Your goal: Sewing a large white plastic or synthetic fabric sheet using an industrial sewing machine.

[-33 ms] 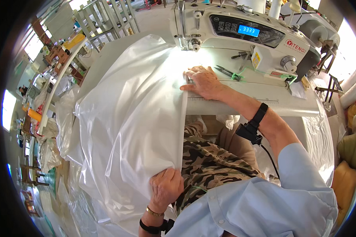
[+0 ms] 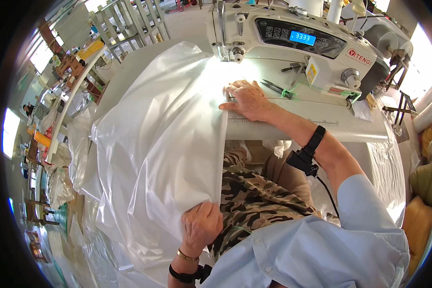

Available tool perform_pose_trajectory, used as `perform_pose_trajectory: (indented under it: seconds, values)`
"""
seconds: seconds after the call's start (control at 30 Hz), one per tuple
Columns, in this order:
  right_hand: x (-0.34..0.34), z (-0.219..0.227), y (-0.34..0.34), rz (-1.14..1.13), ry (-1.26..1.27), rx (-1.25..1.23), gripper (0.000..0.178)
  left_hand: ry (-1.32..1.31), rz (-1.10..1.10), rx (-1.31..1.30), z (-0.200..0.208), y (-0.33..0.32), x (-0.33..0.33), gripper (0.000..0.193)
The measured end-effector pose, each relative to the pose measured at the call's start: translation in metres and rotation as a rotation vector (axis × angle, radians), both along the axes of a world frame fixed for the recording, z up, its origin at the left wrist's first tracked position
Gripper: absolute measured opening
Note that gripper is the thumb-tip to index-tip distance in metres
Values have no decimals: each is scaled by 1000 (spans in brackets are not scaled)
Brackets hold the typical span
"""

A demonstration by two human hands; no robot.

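A large glossy white sheet [image 2: 158, 129], thin and creased, spreads over the sewing machine bed and hangs toward my lap. My left hand [image 2: 201, 223] is closed in a fist round the sheet's right edge near my thigh. Up by the needle area, my right hand [image 2: 248, 100] has bent fingers and a thumb on the same edge, gripping it against the bed. The white sewing machine [image 2: 278, 55] stands over the sheet's far end. Glare from its lamp washes out the needle and presser foot. Thread snips [image 2: 276, 89] with green thread lie right of my right hand.
A dark control panel [image 2: 300, 38] with a lit screen is on the machine head. A ruler scale [image 2: 293, 123] runs along the bed's near edge. Grey metal racks [image 2: 125, 24] stand far left. Crumpled clear plastic [image 2: 60, 182] lies at left, and stuffed sacks [image 2: 420, 218] at right.
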State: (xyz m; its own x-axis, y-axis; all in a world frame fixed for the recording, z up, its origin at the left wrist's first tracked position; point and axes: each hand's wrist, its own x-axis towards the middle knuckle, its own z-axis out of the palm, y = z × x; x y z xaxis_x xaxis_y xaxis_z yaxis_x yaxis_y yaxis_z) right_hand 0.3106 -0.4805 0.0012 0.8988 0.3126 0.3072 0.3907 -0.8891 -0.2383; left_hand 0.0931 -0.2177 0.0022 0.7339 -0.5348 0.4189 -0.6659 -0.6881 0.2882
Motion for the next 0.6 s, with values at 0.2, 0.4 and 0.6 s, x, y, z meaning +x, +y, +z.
perform_pose_trajectory:
  seconds: [0.2, 0.4, 0.6]
  values:
    - [6, 0, -4, -15, 14, 9, 73, -44, 7, -1, 4, -15, 24, 13]
    - [9, -1, -5, -20, -14, 28, 67, -71, 20, 84, 11, -27, 41, 13]
    - [20, -3, -13, 17, -33, 205, 32, -77, 33, -31, 15, -40, 41, 8]
